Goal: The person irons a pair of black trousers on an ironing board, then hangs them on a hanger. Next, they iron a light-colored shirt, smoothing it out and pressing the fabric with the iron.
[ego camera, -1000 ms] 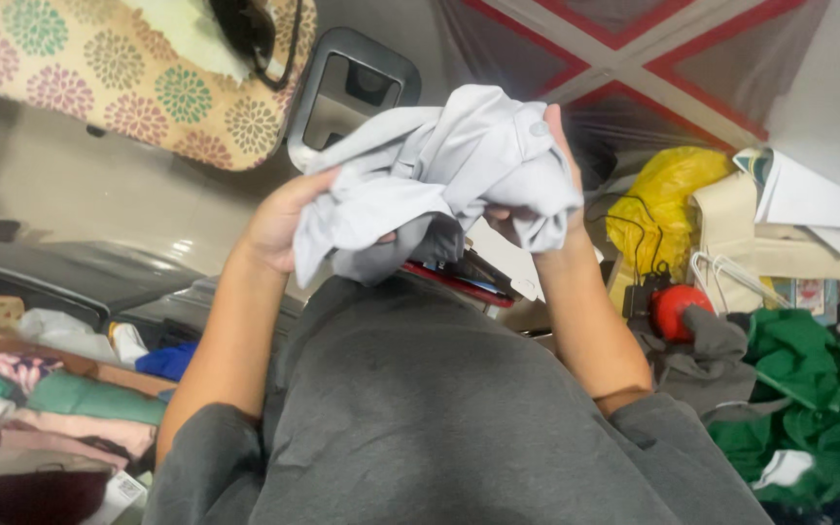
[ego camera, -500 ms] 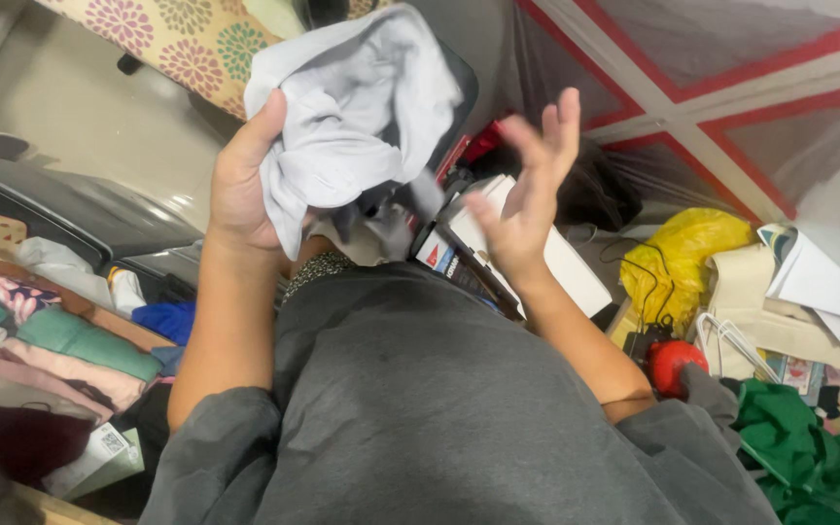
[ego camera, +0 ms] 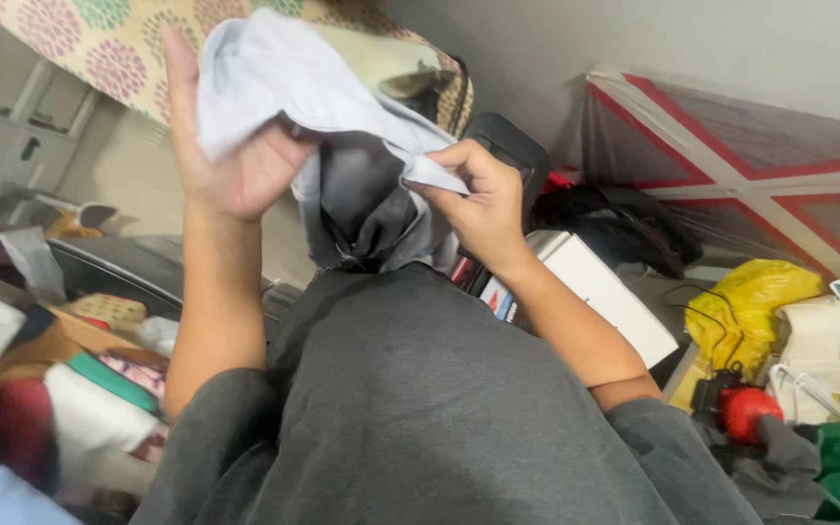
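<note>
L hand (ego camera: 235,165) raised, fingers half-curled w/ pale grey garment (ego camera: 284,78) draped over palm, R hand (ego camera: 478,204) pinching its lower edge shut, cloth held up above lap, white box (ego camera: 600,292) nearby.

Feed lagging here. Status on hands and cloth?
Left hand grips pale grey cloth, raised high. Right hand pinches its lower edge. Dark garment hangs between them. Nothing in the way.

Soft matt cloth garment (ego camera: 274,73); glossy yellow plastic bag (ego camera: 755,311).
</note>
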